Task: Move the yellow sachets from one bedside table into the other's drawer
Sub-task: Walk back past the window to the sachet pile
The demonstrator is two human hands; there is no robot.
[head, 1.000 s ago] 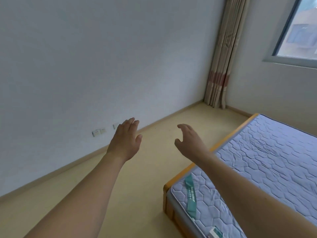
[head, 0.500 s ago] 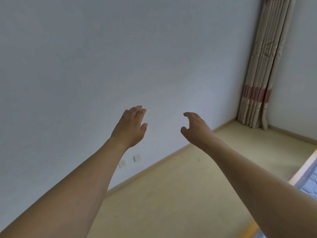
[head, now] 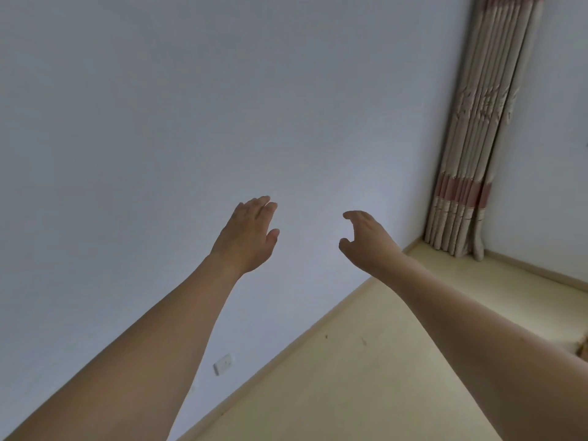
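No yellow sachets, bedside table or drawer show in the head view. My left hand (head: 247,235) is stretched out in front of me at mid-frame, palm down, fingers straight and together, holding nothing. My right hand (head: 366,240) reaches out beside it, a hand's width to the right, fingers loosely curled and apart, also empty. Both bare forearms run back to the lower corners of the frame.
A plain white wall (head: 222,106) fills most of the view, with a socket plate (head: 223,364) low on it. A beige striped curtain (head: 477,138) hangs in the right corner. Pale wooden floor (head: 366,377) spreads at the lower right.
The view has swung left and up: the bed and window have left the frame and the wall now fills it. Both hands stay raised, empty, in much the same pose.
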